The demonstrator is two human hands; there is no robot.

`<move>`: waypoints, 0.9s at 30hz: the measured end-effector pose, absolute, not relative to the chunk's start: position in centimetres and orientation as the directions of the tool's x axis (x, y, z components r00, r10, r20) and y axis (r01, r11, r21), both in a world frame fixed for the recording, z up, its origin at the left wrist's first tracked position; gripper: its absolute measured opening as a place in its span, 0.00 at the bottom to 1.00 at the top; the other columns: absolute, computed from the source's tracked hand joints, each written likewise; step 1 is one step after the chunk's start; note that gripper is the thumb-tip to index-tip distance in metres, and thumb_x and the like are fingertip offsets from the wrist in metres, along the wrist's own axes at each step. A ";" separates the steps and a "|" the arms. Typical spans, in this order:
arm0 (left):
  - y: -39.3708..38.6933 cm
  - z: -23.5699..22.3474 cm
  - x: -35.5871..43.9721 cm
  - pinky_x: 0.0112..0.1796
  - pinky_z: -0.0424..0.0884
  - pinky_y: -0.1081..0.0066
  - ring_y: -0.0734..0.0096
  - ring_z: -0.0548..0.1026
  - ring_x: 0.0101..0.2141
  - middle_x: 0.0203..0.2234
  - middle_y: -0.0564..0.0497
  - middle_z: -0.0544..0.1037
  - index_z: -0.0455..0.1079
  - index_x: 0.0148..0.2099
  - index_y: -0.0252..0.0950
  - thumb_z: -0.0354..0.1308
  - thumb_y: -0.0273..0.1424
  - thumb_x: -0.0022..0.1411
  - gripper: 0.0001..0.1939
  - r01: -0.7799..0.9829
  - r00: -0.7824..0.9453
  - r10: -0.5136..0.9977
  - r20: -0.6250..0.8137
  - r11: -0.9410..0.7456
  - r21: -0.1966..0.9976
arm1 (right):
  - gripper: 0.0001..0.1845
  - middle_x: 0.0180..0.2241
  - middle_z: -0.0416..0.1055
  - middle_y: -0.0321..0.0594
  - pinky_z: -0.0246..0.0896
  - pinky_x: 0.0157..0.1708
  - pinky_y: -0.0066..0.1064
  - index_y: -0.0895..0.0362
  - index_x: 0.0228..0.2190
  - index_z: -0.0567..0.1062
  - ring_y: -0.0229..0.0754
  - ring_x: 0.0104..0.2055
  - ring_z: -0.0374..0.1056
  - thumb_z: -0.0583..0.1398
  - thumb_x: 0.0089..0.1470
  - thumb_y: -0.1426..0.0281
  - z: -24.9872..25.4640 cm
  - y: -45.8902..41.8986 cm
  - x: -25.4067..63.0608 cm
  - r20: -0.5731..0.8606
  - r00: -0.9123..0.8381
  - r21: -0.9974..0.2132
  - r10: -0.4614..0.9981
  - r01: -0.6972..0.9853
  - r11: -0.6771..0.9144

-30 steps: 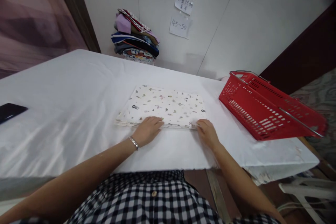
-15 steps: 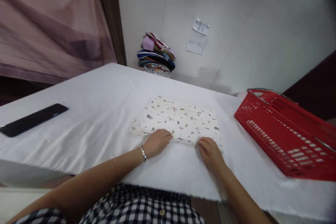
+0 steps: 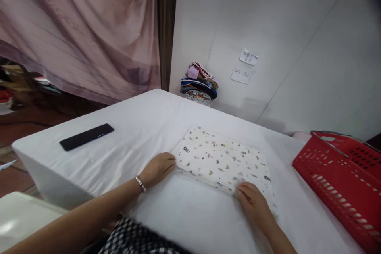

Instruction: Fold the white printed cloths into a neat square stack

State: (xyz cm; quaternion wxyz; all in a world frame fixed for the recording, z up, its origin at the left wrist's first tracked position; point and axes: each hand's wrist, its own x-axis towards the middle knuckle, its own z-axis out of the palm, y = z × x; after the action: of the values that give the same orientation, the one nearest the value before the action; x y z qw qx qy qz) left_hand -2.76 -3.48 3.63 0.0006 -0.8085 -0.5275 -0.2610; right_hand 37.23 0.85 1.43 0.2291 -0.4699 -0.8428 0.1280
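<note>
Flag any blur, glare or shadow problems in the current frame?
Head view: tablecloth's near hem smeared, patterned cloth's motifs still legible; head view: bright glare spot on the white surface at lower left; head view: faint shadow low on the wall, top right corner dark.

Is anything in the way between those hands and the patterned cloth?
Nothing visible: the left hand touches the folded cloth at its near left corner, the right hand its near edge. The red basket stands apart, to the right.

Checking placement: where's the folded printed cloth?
The cloth lies right of centre in the head view, on the white tablecloth, between left hand and red basket.
</note>
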 end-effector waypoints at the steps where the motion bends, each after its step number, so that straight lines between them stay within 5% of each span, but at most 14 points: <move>1: -3.1 3.8 -2.9 0.42 0.68 0.67 0.69 0.71 0.40 0.37 0.48 0.75 0.71 0.36 0.37 0.43 0.34 0.65 0.15 0.870 0.242 0.876 0.418 -0.387 0.306 | 0.16 0.42 0.71 0.44 0.66 0.45 0.43 0.51 0.35 0.77 0.48 0.45 0.67 0.51 0.57 0.59 1.8 1.2 36.6 0.263 -0.451 -0.448 0.853 0.726 0.522; 6: 0.4 4.5 -2.4 0.45 0.67 0.67 0.66 0.70 0.45 0.45 0.48 0.73 0.70 0.43 0.38 0.47 0.38 0.62 0.15 0.888 -0.069 0.947 0.315 -0.086 0.453 | 0.19 0.51 0.66 0.45 0.61 0.51 0.42 0.53 0.42 0.75 0.48 0.53 0.62 0.50 0.57 0.59 3.4 3.9 32.5 0.283 -0.416 -0.508 0.864 0.699 0.503; 10: 3.3 3.9 -1.4 0.53 0.60 0.63 0.60 0.61 0.55 0.55 0.44 0.65 0.63 0.55 0.34 0.49 0.39 0.60 0.23 0.909 -0.170 0.964 0.206 0.073 0.410 | 0.24 0.59 0.56 0.41 0.54 0.56 0.42 0.52 0.50 0.69 0.47 0.61 0.51 0.48 0.57 0.57 4.2 6.8 28.6 0.184 -0.417 -0.495 0.890 0.743 0.450; 15: 4.2 1.7 -0.4 0.56 0.53 0.59 0.58 0.56 0.59 0.58 0.41 0.61 0.57 0.59 0.31 0.44 0.37 0.62 0.25 0.943 -0.154 0.980 0.128 0.107 0.316 | 0.32 0.63 0.44 0.43 0.35 0.62 0.40 0.59 0.59 0.57 0.46 0.66 0.36 0.48 0.57 0.57 4.3 10.3 24.2 0.051 -0.507 -0.357 0.860 0.795 0.490; 27: 3.9 0.5 -0.5 0.56 0.53 0.59 0.58 0.56 0.58 0.57 0.44 0.64 0.55 0.60 0.33 0.43 0.38 0.63 0.26 0.938 -0.170 0.968 0.184 0.102 0.331 | 0.37 0.65 0.33 0.41 0.23 0.61 0.43 0.60 0.62 0.46 0.45 0.66 0.27 0.40 0.58 0.52 3.4 17.7 15.4 -0.099 -0.529 -0.195 0.843 0.841 0.505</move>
State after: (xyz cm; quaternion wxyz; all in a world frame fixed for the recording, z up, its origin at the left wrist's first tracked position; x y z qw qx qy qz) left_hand -0.51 3.93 0.46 -0.0395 -0.6431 -0.7411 -0.1887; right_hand 15.43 17.71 3.38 0.0044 -0.4854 -0.8673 0.1098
